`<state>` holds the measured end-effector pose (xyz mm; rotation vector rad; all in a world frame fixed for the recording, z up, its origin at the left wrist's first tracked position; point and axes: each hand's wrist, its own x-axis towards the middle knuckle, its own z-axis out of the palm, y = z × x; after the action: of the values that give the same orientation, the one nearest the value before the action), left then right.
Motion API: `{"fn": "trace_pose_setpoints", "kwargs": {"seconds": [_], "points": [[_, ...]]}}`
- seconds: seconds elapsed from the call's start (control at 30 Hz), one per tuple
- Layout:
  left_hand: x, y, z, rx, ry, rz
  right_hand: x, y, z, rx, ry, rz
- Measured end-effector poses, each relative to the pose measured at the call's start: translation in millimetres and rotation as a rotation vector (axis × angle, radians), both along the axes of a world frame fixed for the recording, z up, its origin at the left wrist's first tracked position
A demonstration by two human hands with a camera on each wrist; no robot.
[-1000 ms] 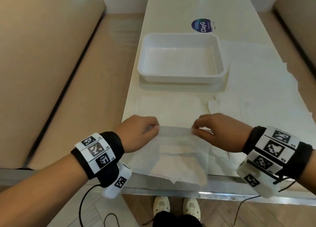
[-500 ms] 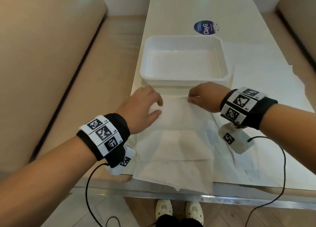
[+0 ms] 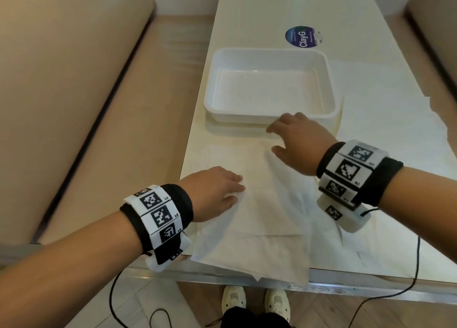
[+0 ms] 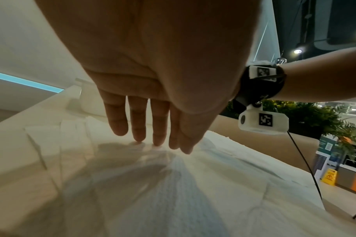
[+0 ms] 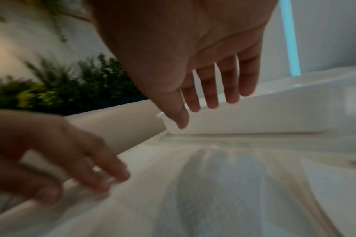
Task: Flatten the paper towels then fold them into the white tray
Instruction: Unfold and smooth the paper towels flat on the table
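Note:
A white paper towel (image 3: 262, 219) lies spread on the near part of the table, its near edge hanging over the front. My left hand (image 3: 217, 191) rests flat on its left side, fingers straight; the left wrist view shows the fingertips (image 4: 138, 136) touching the towel (image 4: 173, 192). My right hand (image 3: 294, 140) hovers open above the towel's far right part, fingers spread, just in front of the white tray (image 3: 269, 116). In the right wrist view the fingers (image 5: 211, 96) are clear of the towel (image 5: 223, 184), with the tray (image 5: 254, 115) behind. The tray holds nothing.
More flat paper towels (image 3: 385, 140) cover the table to the right of the tray. A round blue sticker (image 3: 303, 37) lies beyond it. Beige benches (image 3: 74, 93) flank the table. A cable (image 3: 418, 266) hangs from my right wrist over the metal front edge (image 3: 346, 285).
Both hands carried the towel's edge away from me and let it go. The towel now lies unfolded. My left hand pulled back to its left side; my right hand opened near the tray.

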<state>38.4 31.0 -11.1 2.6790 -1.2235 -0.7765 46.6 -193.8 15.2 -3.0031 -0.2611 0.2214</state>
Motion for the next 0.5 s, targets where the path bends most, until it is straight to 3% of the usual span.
{"fn": "trace_pose_setpoints", "kwargs": {"seconds": [0.07, 0.17, 0.33, 0.5], "points": [[-1.2, 0.4, 0.2, -0.003, -0.01, -0.001, -16.8, 13.8, 1.8, 0.049, -0.018, 0.171], [-4.7, -1.7, 0.7, -0.02, -0.019, 0.022, -36.7, 33.6, -8.2, -0.04, 0.17, 0.301], [5.7, -14.3, 0.7, -0.103, -0.081, 0.194, -31.8, 36.5, -28.7, -0.118, 0.322, 0.192], [11.7, -32.5, -19.1, 0.219, -0.036, 0.09, -28.1, 37.4, -44.4, -0.135, 0.426, 0.123]]}}
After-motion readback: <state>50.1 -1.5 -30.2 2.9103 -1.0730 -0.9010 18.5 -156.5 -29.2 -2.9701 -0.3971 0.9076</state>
